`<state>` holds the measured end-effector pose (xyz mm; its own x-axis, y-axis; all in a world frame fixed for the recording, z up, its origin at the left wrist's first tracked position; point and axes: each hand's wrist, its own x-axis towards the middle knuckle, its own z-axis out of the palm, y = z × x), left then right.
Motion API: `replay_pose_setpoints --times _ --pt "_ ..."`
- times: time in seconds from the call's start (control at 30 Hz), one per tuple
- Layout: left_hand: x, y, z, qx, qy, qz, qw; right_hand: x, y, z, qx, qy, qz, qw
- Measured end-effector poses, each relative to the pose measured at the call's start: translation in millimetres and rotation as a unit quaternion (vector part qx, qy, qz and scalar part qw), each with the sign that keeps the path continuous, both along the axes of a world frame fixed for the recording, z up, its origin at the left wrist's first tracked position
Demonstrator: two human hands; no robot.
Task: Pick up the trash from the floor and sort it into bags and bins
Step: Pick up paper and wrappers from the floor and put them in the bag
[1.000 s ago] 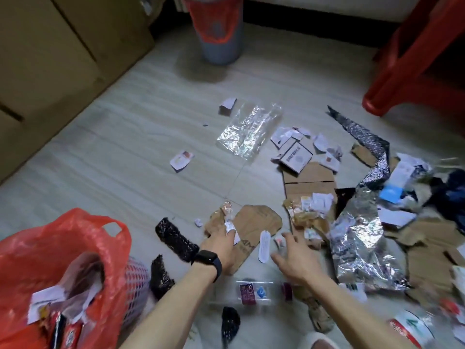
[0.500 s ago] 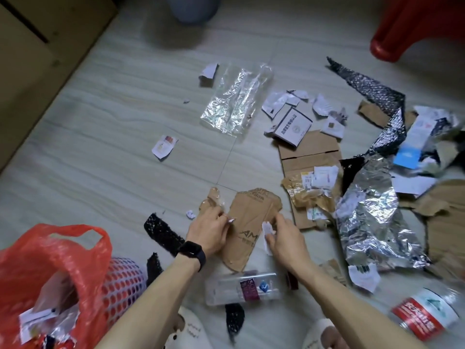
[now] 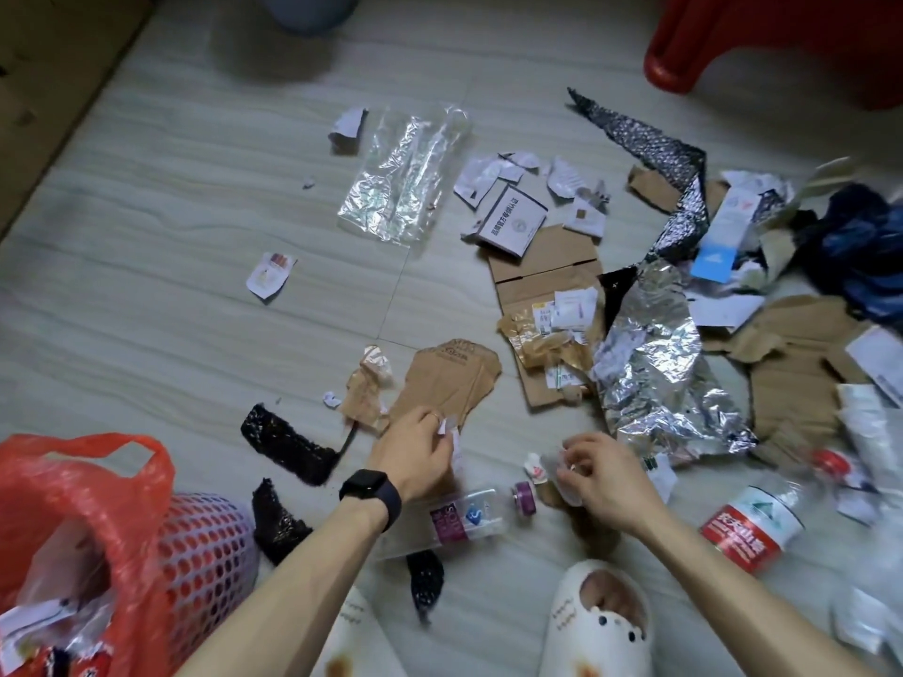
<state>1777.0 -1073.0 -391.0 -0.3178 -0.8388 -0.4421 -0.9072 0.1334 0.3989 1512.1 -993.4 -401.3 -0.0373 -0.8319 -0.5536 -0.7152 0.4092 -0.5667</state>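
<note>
Trash lies spread over the pale floor. My left hand [image 3: 415, 452], with a black watch on the wrist, is closed on small white paper scraps [image 3: 452, 434] at the near end of a torn brown cardboard piece [image 3: 447, 378]. My right hand [image 3: 603, 481] pinches a small white wrapper [image 3: 562, 473] just above the floor. A clear plastic bottle with a purple cap [image 3: 469, 517] lies between my forearms. A basket lined with a red bag [image 3: 93, 535] stands at the lower left, with paper inside.
Silver foil [image 3: 655, 378], flat cardboard [image 3: 542, 280], a clear plastic sheet [image 3: 400, 178], black mesh strips [image 3: 283, 444], a red-labelled bottle [image 3: 752, 522] and paper scraps [image 3: 268, 276] litter the floor. A red stool [image 3: 733, 46] stands at the top right. My white slippers [image 3: 601, 623] are at the bottom.
My right hand has moved right, from the cardboard piece to a small wrapper near the bottle cap. My left hand stays on the cardboard's near end with paper scraps. The view has tilted further down.
</note>
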Motion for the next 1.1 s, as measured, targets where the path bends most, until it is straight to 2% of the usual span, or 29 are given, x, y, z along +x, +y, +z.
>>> replay_pose_setpoints --times 0.1,0.23,0.33,0.5,0.6,0.67,0.77,0.83,0.97,1.1 --pt "-13 10 -5 0.018 -0.051 -0.011 0.998 18 14 -14 -0.005 0.002 0.040 0.999" --pt "-15 17 2 0.030 -0.061 -0.011 0.998 45 18 -16 -0.051 0.077 0.052 0.994" --pt "-8 14 16 0.056 -0.084 -0.003 0.995 54 18 -15 -0.029 0.074 0.039 0.996" --pt "12 -5 68 0.025 -0.076 0.013 0.997 46 10 6 -0.027 0.075 0.003 0.997" --pt "37 -20 114 0.000 -0.103 0.020 0.994 45 -13 47 -0.067 0.049 -0.005 0.997" --pt "55 -32 147 -0.008 -0.145 -0.009 0.989 51 -37 84 -0.098 0.018 0.000 0.995" --pt "90 -39 212 -0.042 -0.220 -0.049 0.973 80 -72 161 -0.172 -0.025 0.038 0.984" --pt "114 -38 250 -0.075 -0.233 -0.040 0.969 105 -89 217 -0.222 -0.039 0.082 0.971" --pt "178 -12 296 -0.112 -0.192 0.060 0.973 176 -98 306 -0.272 -0.040 0.199 0.941" --pt "246 42 296 -0.136 -0.115 0.181 0.967 258 -85 350 -0.286 -0.036 0.300 0.909"
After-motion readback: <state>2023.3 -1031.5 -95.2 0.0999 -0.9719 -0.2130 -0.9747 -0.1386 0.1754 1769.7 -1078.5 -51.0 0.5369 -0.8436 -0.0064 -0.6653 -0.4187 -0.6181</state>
